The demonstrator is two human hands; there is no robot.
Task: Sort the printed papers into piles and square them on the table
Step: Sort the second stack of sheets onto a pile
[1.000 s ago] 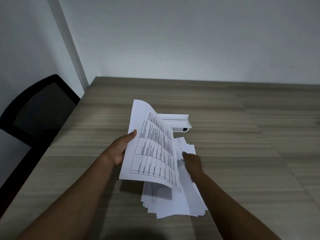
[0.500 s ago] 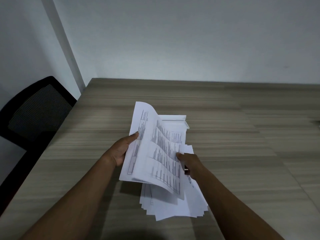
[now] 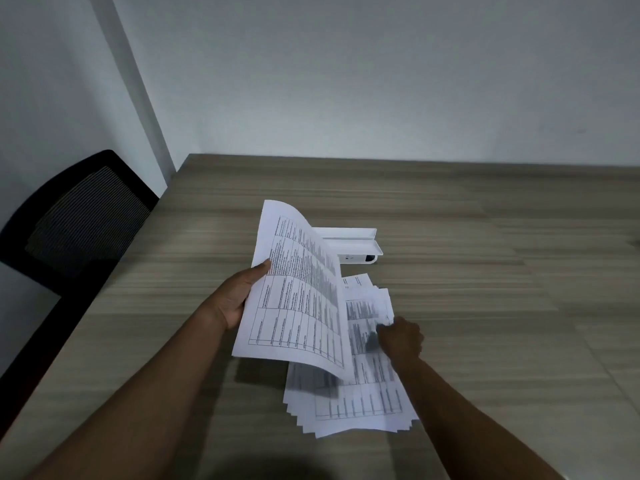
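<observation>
My left hand [image 3: 239,296] holds a bundle of printed papers [image 3: 294,292] with table grids, raised off the table and curling at the top. Below and to the right of it, a fanned, uneven pile of printed sheets [image 3: 349,407] lies flat on the wooden table [image 3: 467,306]. My right hand [image 3: 401,339] rests on that pile with fingers curled and pinches the top sheet near its right edge. The held bundle hides the pile's left part.
A white oblong device [image 3: 353,242] with an open lid lies on the table just beyond the papers. A black mesh office chair [image 3: 79,216] stands at the table's left edge. A grey wall runs behind the table's far edge.
My right hand took a printed sheet off the bundle in my left hand and laid it down on the fanned pile. The left hand kept the bundle raised.
</observation>
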